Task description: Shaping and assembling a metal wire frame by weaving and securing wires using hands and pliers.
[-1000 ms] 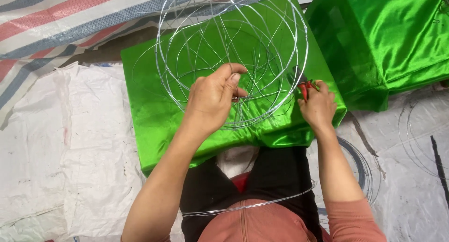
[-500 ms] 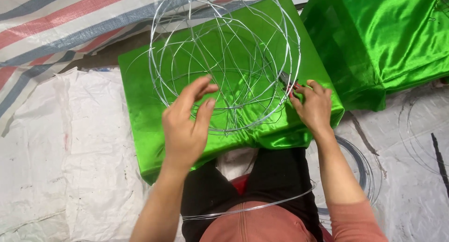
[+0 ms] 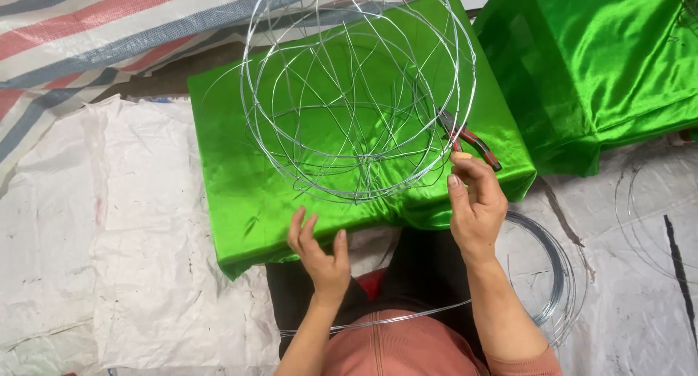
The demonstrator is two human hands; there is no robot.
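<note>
Wire frame: a round cage of thin silvery wire hoops (image 3: 360, 93), crossing one another in many loops, stands on the green block and reaches up toward the camera; its lower rim rests near the block's front edge.
Right hand: the right hand (image 3: 476, 201) is raised just at the frame's lower right rim, fingers loosely curled, thumb and forefinger drawn close at the wire; whether they actually pinch a strand cannot be told.
Pliers: a pair of pliers (image 3: 469, 140) with red and black handles lies on the green cloth just above the right hand, the metal nose pointing into the frame; the hand is not gripping it.
Left hand: the left hand (image 3: 320, 252) hangs spread and empty, palm away from the camera, just below the block's front edge and apart from the frame.
Green block: a box-shaped block wrapped in shiny green satin cloth (image 3: 240, 172) bears the frame and pliers, right in front of the person's knees.
Second block: another green satin-covered block (image 3: 603, 71) stands just to the right, close beside the first.
Wire coil: a coil of grey wire (image 3: 556, 274) lies on the floor beside the right forearm.
Lap wire: one bent strand of wire (image 3: 407, 316) runs across the person's lap.
Floor cover: white woven sheeting (image 3: 109, 238) covers the floor, with a red, white and blue striped tarpaulin (image 3: 87, 34) beyond it.
</note>
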